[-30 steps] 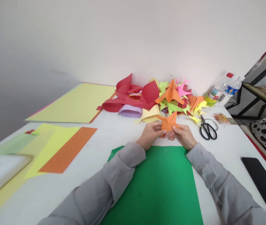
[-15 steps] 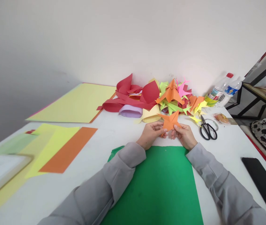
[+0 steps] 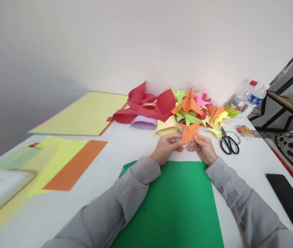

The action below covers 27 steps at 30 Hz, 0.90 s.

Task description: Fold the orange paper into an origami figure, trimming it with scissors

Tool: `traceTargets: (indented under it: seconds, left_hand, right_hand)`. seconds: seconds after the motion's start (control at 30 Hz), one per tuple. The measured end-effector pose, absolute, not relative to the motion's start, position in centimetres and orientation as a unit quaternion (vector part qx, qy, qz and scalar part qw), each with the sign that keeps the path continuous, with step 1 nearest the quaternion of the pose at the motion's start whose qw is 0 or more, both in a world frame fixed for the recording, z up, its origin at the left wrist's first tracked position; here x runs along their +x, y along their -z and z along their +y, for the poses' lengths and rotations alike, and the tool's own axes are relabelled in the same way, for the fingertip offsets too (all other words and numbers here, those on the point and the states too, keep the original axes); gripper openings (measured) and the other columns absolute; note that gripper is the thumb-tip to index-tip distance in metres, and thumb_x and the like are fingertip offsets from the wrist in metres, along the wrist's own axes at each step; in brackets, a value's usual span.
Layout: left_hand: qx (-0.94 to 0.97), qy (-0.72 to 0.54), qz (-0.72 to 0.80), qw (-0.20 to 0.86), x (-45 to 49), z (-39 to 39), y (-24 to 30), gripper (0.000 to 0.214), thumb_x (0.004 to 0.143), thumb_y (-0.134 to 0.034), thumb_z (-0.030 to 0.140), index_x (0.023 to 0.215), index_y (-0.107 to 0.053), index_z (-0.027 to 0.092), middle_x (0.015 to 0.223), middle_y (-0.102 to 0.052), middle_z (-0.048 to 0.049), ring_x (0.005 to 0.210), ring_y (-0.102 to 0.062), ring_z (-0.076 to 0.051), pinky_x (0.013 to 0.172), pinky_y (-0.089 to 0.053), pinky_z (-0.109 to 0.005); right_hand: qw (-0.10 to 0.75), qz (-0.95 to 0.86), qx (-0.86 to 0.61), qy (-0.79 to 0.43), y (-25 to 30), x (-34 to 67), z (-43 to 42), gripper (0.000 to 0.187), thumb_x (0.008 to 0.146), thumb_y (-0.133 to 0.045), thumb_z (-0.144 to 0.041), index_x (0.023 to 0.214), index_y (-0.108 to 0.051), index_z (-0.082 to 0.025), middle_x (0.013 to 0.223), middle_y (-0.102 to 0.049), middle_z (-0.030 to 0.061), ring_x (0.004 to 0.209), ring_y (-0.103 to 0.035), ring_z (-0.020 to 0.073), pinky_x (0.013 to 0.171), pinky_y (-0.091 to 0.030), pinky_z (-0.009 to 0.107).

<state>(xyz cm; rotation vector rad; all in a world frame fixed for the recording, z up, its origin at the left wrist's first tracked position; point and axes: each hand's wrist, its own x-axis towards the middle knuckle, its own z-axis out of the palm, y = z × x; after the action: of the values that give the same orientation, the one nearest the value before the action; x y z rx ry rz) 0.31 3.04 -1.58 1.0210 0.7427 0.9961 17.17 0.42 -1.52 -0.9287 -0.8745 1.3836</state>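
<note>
A folded orange paper figure (image 3: 189, 133) with pointed flaps is held up just above the white table (image 3: 125, 144). My left hand (image 3: 166, 148) pinches its lower left edge. My right hand (image 3: 204, 148) pinches its lower right edge. Both hands hover beyond the far edge of a green paper sheet (image 3: 173, 206) that lies under my grey sleeves.
A heap of folded and curled coloured paper (image 3: 172, 108) lies against the wall. Black scissors (image 3: 228, 142) lie right of my hands, two plastic bottles (image 3: 247, 96) behind them. Yellow and orange sheets (image 3: 66, 162) lie left, a large yellow sheet (image 3: 84, 113) farther back. A black phone (image 3: 291, 203) rests at the right edge.
The orange figure has risen slightly and turned a little to the right between my fingers; my hands stay in nearly the same place.
</note>
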Motion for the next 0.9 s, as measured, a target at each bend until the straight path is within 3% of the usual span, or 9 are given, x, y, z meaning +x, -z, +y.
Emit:
traceTargets:
  seconds: [0.67,0.8,0.9]
  left_hand:
    - [0.433,-0.436,0.311,0.725,0.1,2.8,0.8,0.036,0.057,-0.079,0.027,0.083,-0.064,0.009,0.061,-0.068,-0.0063,0.054,-0.064,-0.017,0.054,-0.053,-0.030]
    - [0.393,-0.441,0.279,0.757,-0.1,2.9,0.3,0.034,0.066,-0.069,0.038,0.083,-0.065,0.009,0.068,-0.068,-0.0098,0.061,-0.064,-0.019,0.054,-0.052,-0.030]
    - [0.359,-0.432,0.261,0.785,-0.5,3.2,-0.1,0.047,0.072,-0.055,0.054,0.086,-0.065,0.010,0.078,-0.070,-0.0147,0.071,-0.066,-0.023,0.058,-0.052,-0.032]
  right_hand:
    - [0.601,-0.345,-0.392,-0.605,0.9,17.4,0.3,0.025,0.066,-0.075,-0.033,0.058,-0.062,-0.014,0.049,-0.063,0.0017,0.039,-0.054,0.0109,0.040,-0.044,0.022]
    - [0.592,-0.357,-0.390,-0.609,1.0,17.6,0.2,0.022,0.067,-0.074,-0.030,0.057,-0.061,-0.015,0.046,-0.062,0.0012,0.037,-0.051,0.0107,0.038,-0.044,0.022]
    - [0.581,-0.372,-0.385,-0.613,1.0,17.8,0.2,0.021,0.066,-0.073,-0.029,0.056,-0.062,-0.015,0.044,-0.060,0.0009,0.035,-0.050,0.0104,0.036,-0.042,0.022]
